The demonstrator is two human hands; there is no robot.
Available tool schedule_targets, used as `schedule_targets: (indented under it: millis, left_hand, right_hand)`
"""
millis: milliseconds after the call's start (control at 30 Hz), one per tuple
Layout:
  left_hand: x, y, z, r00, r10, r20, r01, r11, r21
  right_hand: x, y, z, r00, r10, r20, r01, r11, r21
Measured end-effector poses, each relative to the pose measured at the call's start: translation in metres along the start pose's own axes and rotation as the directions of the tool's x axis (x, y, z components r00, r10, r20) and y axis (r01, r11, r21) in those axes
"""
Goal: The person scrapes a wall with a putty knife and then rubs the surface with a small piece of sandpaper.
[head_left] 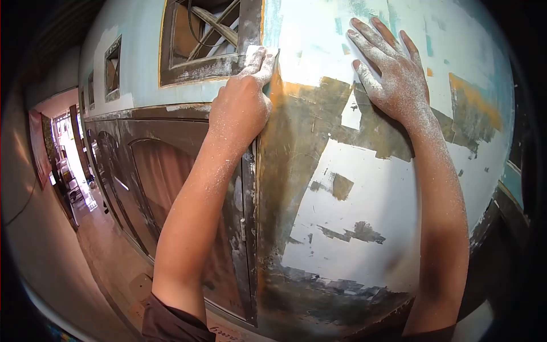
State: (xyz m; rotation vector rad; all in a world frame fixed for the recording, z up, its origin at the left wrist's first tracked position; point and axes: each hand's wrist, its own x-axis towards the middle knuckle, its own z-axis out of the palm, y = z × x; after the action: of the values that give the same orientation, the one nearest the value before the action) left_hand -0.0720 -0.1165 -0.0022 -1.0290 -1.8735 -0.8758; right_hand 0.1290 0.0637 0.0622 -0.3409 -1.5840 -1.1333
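My left hand (242, 94) is at the wall's outer corner, beside the window frame, with its fingers pressed together on a piece of sandpaper (251, 52). Only a pale, dusty edge of the sandpaper shows; the fingers cover the rest. My right hand (396, 74) lies flat against the upper part of the wall (319, 34), fingers spread and holding nothing. White dust coats both hands and forearms. Under them the surface is patchy: white filler (359, 171), worn brown areas and traces of pale blue paint.
Left of the corner, a dark window frame (199, 74) holds crossed slats and a cable. Below it is a brown panelled door (171, 165) with an arched inset. A narrow passage (108, 239) runs back to a bright doorway (77, 148). Printed cardboard (231, 335) lies at the bottom.
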Motion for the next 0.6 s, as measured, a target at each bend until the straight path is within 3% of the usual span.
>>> schedule_targets:
  millis: [100, 167, 500, 600]
  left_hand:
    - [0.001, -0.001, -0.001, 0.999, 0.027, -0.016, -0.028, 0.999, -0.038]
    - [0.005, -0.004, 0.001, 0.987, 0.111, -0.118, -0.12, 0.99, -0.076]
    - [0.015, -0.005, 0.003, 0.985, 0.11, -0.132, -0.116, 0.993, -0.036]
    - [0.014, -0.004, -0.002, 0.97, 0.169, -0.175, -0.185, 0.98, -0.076]
  right_hand:
    - [0.0, 0.0, -0.001, 1.0, -0.008, 0.005, 0.008, 1.0, -0.006]
    - [-0.001, -0.002, 0.005, 1.0, 0.024, -0.013, -0.024, 1.0, 0.016]
    - [0.001, -0.001, 0.0, 1.0, 0.0, 0.0, 0.0, 1.0, 0.012]
    - [0.0, -0.001, 0.0, 1.0, -0.006, -0.006, 0.006, 1.0, 0.001]
